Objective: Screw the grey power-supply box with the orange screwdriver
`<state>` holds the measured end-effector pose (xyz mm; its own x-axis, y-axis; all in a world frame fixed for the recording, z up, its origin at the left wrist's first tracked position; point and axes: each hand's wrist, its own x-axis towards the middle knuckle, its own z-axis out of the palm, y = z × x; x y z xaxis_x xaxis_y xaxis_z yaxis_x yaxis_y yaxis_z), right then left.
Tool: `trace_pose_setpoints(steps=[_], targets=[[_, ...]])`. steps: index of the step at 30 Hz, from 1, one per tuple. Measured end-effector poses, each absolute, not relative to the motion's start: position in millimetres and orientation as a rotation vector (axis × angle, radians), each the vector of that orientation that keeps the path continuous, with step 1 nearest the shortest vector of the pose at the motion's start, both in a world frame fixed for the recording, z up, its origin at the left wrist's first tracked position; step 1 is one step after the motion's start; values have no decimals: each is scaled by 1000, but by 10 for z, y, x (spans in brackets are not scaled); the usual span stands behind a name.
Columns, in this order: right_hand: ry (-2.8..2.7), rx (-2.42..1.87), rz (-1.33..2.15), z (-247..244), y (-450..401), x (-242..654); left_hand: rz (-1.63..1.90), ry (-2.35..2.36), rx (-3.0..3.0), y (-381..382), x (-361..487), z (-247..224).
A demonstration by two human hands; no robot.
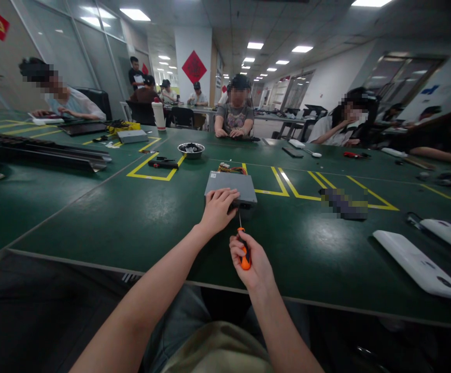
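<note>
A grey metal power supply unit [229,181] lies on the green table in front of me, with a bundle of coloured wires [231,168] coming out of its far side. My left hand [220,207] holds it at the near left, fingers over the top and thumb side against the front face. An orange and black screwdriver [244,257] is gripped by its handle in my right hand [254,261]. Its thin shaft points away from me to the unit's front face, beside my left hand. Whether the tip sits in a screw cannot be made out.
Beyond the unit stands a metal bowl [191,150] with dark small parts; left of it lies a black tool [163,163]. White casings [420,264] lie at right, long black rails [39,147] at left. Several people sit around the table.
</note>
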<state>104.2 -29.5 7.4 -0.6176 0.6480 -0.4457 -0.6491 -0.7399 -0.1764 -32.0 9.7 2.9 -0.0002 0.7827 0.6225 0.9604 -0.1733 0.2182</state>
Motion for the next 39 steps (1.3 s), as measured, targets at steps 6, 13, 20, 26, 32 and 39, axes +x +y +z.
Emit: trace_pose_setpoints(steps=[6, 13, 20, 26, 32, 39], targets=[[15, -664, 2364, 47, -305, 1048, -964, -1817, -1989, 109, -318, 9], [-82, -636, 2357, 43, -312, 1054, -960, -1830, -1985, 108, -308, 20], [4, -678, 2288, 111, -307, 1083, -956, -1839, -1995, 95, -307, 39], [75, -624, 2369, 71, -313, 1109, -980, -1837, -1988, 87, -295, 44], [-17, -612, 2387, 72, -317, 1116, -968, -1835, -1985, 96, -297, 37], [32, -677, 2287, 132, -320, 1088, -964, -1832, -1985, 94, -298, 37]])
